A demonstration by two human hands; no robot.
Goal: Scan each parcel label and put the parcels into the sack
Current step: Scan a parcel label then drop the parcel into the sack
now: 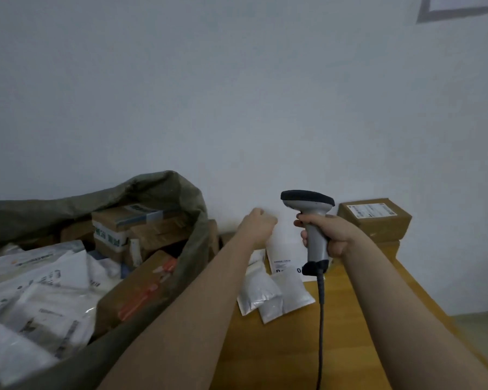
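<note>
Right hand: My right hand (337, 235) is wrapped tight round the handle of the grey and black scanner gun with the black cord (307, 202).
Left hand: My left hand (258, 225) is stretched out with its fingers curled. It sits at the top edge of the flat white plastic parcel with a printed label (286, 249). I cannot tell if it really grips the parcel.
Parcel: It stands up near the wall, between my two hands, at the back of the brown wooden table (279, 347). Its label is low down, partly behind the scanner handle.
Scan well: I think I should tip the scanner nose down at the label, keep the parcel flat and still, and move the handle out of the way.
Sack: The big grey-green cloth sack (181, 192) is just left of my left arm, open and already heaped with boxes and bags.
Waiting: Small white pouches (265, 294) lie under my arms. A brown cardboard box with a white label (375, 220) sits to the right of the scanner.
</note>
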